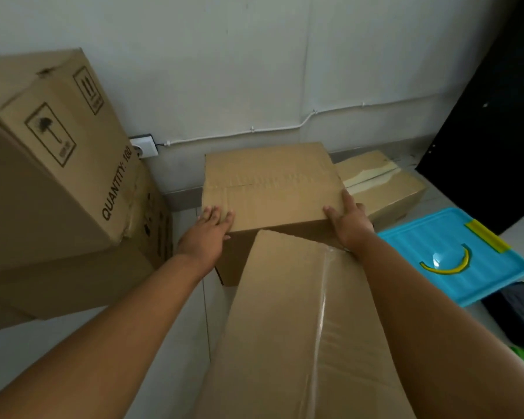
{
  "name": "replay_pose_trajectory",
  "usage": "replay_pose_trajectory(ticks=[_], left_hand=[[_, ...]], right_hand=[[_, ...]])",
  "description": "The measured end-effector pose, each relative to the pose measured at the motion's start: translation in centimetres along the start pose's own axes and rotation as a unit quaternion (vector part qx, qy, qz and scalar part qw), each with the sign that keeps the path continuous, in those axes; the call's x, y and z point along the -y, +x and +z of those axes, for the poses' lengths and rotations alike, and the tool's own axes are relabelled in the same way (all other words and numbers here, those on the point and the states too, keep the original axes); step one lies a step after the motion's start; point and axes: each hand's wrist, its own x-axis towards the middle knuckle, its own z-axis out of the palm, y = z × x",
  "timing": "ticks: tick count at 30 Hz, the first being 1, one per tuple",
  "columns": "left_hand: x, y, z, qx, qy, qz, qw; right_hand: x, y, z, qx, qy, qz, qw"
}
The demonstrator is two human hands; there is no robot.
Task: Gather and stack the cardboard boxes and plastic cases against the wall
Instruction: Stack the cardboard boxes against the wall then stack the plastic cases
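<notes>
Centre frame, the cardboard box [270,186] is sitting near the grey wall [254,71]. The left hand [204,237] is pressing its near-left corner and the right hand [350,226] its right edge, fingers [215,213] straight, not curled. A blue plastic case [454,237] is lying on the pale floor [188,343] at right.

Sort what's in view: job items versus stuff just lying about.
Job: left hand and right hand, both on the middle cardboard box; long taped box in front; far taped box by the wall; stacked boxes marked QUANTITY: 100; blue plastic case.
Lying about: wall socket, white cable, dark fabric.
</notes>
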Motion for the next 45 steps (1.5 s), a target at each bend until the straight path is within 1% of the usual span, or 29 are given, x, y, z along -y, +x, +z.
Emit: replay_pose_trajectory(ticks=[2, 5, 7, 10, 13, 16, 19, 25, 32, 38, 43, 45], left_hand=[[0.3, 0.0, 0.3, -0.010, -0.010, 0.006, 1.000], [0.1, -0.8, -0.2, -0.002, -0.016, 0.002, 1.000], [0.1, -1.0, -1.0, 0.014, -0.018, -0.003, 1.000], [1.7, -1.7, -1.3, 0.037, -0.020, -0.023, 0.999], [4.0, -3.5, -1.7, 0.050, 0.025, -0.048, 0.997], [6.0, -5.5, -2.2, 0.033, 0.094, -0.063, 0.993], [7.6, -6.4, -2.2, 0.026, 0.129, -0.079, 0.988], [9.3, -6.2, -2.5, 0.020, 0.140, -0.106, 0.984], [10.5, -5.2, -2.3, 0.022, 0.140, -0.110, 0.984], [11.3, -3.8, -2.1, 0.020, 0.140, -0.116, 0.983], [11.5, -3.3, -2.0, 0.029, 0.138, -0.120, 0.983], [11.2, -3.4, -3.1, 0.054, 0.130, -0.129, 0.982]], right_hand=[[0.1, -0.1, -0.3, 0.002, -0.009, 0.000, 1.000], [0.6, -0.5, -1.0, 0.048, -0.057, 0.019, 0.997], [1.1, -0.7, -1.3, 0.066, -0.078, 0.019, 0.995], [2.6, -1.3, -0.2, 0.071, -0.107, 0.008, 0.992], [4.8, -2.4, 1.9, 0.079, -0.130, -0.012, 0.988], [6.7, -2.5, 3.6, 0.104, -0.126, -0.033, 0.986], [8.1, -2.4, 4.9, 0.123, -0.127, -0.048, 0.983], [10.0, -2.3, 7.4, 0.122, -0.121, -0.063, 0.983], [10.8, -1.5, 8.2, 0.112, -0.118, -0.072, 0.984], [11.5, -0.3, 8.7, 0.120, -0.111, -0.059, 0.985], [11.0, -1.5, 7.9, 0.147, -0.111, -0.056, 0.981], [10.2, -3.4, 6.3, 0.125, -0.127, -0.053, 0.983]])
